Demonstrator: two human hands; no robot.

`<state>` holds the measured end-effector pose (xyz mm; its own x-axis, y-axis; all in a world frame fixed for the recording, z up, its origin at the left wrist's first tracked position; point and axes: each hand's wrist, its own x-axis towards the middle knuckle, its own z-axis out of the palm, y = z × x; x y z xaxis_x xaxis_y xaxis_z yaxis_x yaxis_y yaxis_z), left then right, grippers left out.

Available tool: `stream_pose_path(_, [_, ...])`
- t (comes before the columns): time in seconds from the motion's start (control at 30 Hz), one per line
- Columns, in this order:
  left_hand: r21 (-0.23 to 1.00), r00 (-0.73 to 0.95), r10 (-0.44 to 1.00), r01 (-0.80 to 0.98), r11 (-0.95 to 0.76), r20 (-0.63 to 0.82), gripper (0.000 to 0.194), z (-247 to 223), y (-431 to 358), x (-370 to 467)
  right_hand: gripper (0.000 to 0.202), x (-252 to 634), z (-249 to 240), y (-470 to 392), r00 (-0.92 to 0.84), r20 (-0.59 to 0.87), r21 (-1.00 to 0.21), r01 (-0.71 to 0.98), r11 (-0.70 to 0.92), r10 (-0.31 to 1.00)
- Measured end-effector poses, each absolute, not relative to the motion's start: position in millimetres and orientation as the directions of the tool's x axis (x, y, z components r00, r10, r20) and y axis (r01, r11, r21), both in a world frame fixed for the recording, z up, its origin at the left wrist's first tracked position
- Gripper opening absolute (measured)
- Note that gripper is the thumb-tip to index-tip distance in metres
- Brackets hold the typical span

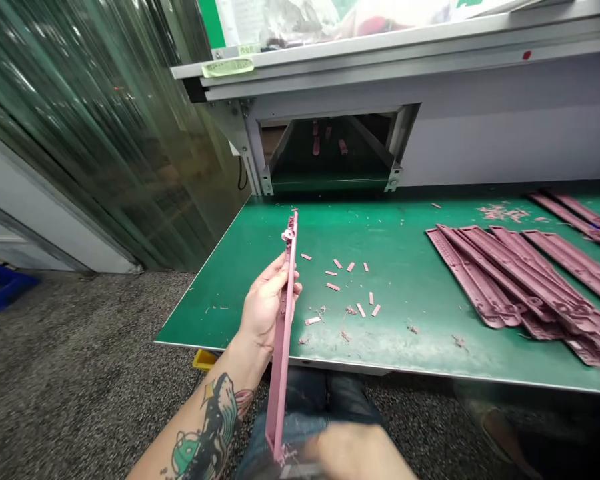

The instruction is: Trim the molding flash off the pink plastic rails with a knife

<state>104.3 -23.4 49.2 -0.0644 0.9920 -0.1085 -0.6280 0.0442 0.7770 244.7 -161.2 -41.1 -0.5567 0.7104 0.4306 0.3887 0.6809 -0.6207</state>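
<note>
A long, narrow pink plastic part (281,353) stands nearly edge-on at the centre. My left hand (265,303) is wrapped round its upper half, over the table's front edge. The part's lower end hangs over my lap, with thin pink shavings (289,455) at its tip. Close to that end is my right hand (353,450), smeared by motion at the bottom of the view. Its fingers, and anything in them, cannot be made out. Several small pink strips (333,287) and curled scraps (346,337) lie on the green table (240,267) right of my left hand.
Overlapping long pink parts (520,280) lie at the right, with a pile of shavings (503,212) behind them. At the back, a conveyor opening (330,167) holds several pink pieces under a metal-framed shelf (380,50). A blue crate (3,287) and clear strip curtain (100,133) are at left.
</note>
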Motion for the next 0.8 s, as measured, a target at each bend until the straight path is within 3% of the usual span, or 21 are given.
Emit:
stream_pose_path(0.07, [0.770,-0.048,0.991,-0.635,0.063,-0.121,0.022,50.1,-28.0,102.2,0.041,263.6,-19.9,-140.3,-0.494,0.292,-0.795,0.350,0.495,0.819])
stream_pose_path(0.17, [0.775,0.010,0.987,-0.618,0.131,-0.159,0.025,49.2,-44.8,104.3,0.027,286.6,14.6,-110.6,-0.407,0.189,-0.854,0.381,0.355,0.894])
stream_pose_path(0.33, [0.781,0.166,0.961,-0.560,0.277,-0.222,0.032,43.4,-80.0,113.4,0.043,291.8,48.0,-81.2,-0.341,0.267,-0.864,0.329,0.381,0.901])
stream_pose_path(0.5, [0.768,0.230,0.953,-0.568,0.295,-0.196,0.033,38.5,-99.9,121.2,0.014,276.1,69.8,-64.9,-0.156,0.398,-0.850,0.307,0.428,0.904])
stream_pose_path(0.8, [0.761,0.274,0.956,-0.595,0.258,-0.110,0.029,31.8,-105.5,123.3,0.029,262.8,66.6,-72.7,-0.118,0.513,-0.770,0.375,0.517,0.850])
